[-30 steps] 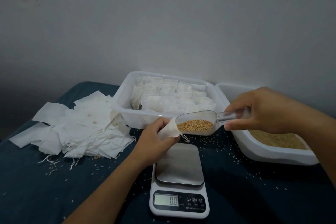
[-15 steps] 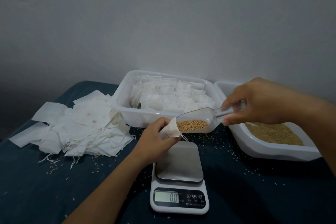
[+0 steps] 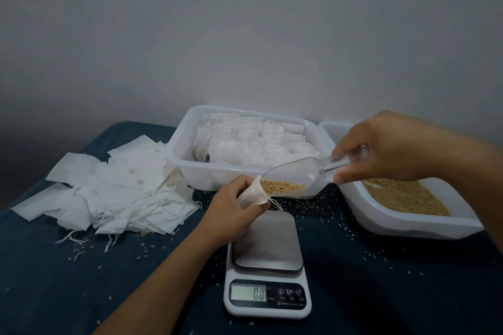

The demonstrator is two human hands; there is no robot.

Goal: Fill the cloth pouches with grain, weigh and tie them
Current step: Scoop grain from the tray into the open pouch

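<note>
My left hand [image 3: 231, 208] grips a small white cloth pouch [image 3: 253, 194] with its mouth held wide, just above the far edge of the scale. My right hand [image 3: 392, 148] holds the handle of a clear plastic scoop [image 3: 296, 174], tilted down to the left, its lip at the pouch's mouth. Golden grain [image 3: 281, 187] lies in the scoop's lower end. The white kitchen scale [image 3: 268, 266] stands below with a bare steel platform and reads 0.0.
A heap of flat white pouches [image 3: 114, 185] with strings lies at the left. A white tub [image 3: 187, 160] behind holds several filled pouches. A white tray [image 3: 413, 221] of grain sits at the right. Loose grains dot the dark blue cloth [image 3: 81, 294].
My right hand has lifted the handle, so the scoop tilts more steeply toward the pouch and the grain has slid to its lip. The left hand has stayed in place.
</note>
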